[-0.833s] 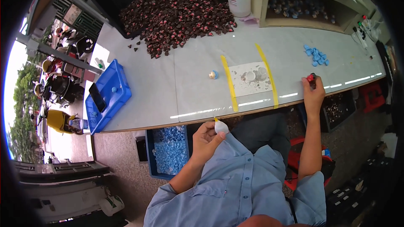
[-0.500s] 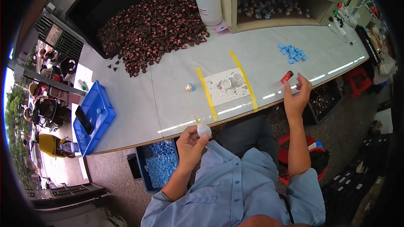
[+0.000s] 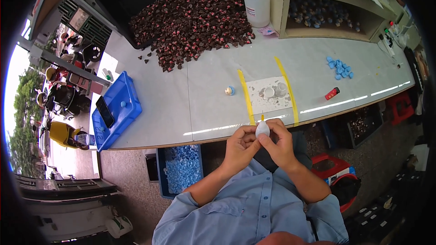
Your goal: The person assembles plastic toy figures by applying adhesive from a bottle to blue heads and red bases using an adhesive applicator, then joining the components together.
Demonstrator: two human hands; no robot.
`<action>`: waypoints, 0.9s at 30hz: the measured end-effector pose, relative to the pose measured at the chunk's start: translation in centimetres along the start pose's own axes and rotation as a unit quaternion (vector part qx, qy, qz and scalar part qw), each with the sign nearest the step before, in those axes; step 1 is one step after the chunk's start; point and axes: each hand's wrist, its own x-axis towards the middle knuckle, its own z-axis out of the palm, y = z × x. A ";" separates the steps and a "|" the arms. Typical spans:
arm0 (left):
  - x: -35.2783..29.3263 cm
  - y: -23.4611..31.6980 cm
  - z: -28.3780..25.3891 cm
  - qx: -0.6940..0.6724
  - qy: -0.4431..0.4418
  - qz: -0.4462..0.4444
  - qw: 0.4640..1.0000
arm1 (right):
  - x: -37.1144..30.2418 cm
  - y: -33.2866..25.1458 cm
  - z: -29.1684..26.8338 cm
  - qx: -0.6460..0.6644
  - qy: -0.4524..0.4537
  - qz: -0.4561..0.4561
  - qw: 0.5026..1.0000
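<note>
Scooters way left, then a blue tray with a phone on this shiny grey table. Huge dark-and-pink heap behind. Left hand and right hand have fingers pinched closed on a little white bottle at the front edge. Red lighter-shaped thing and blue bits lie rightward.

Wht btl, yel tip, in hands
</note>
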 end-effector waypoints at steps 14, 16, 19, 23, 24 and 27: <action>13.7 8.7 -10.7 0.545 -0.170 0.096 0.816 | 2.1 -0.3 -2.9 0.031 0.085 0.013 0.996; 14.1 8.3 -10.5 0.550 -0.201 0.084 0.806 | 2.2 0.0 -3.2 -0.011 0.070 0.002 0.997; 13.8 8.1 -10.0 0.511 -0.176 0.124 0.832 | 2.2 -1.1 -3.6 -0.017 0.021 0.063 0.998; 13.0 7.9 -8.2 0.365 -0.161 -0.057 0.915 | 2.5 -1.8 -3.2 -0.045 0.016 0.063 0.997; 12.9 7.6 -7.8 0.255 -0.193 -0.080 0.944 | 2.6 -2.1 -2.6 -0.048 0.053 0.032 0.997; 13.1 7.1 -7.2 0.227 -0.239 -0.171 0.928 | 2.9 -1.8 -2.2 -0.045 0.096 -0.009 0.994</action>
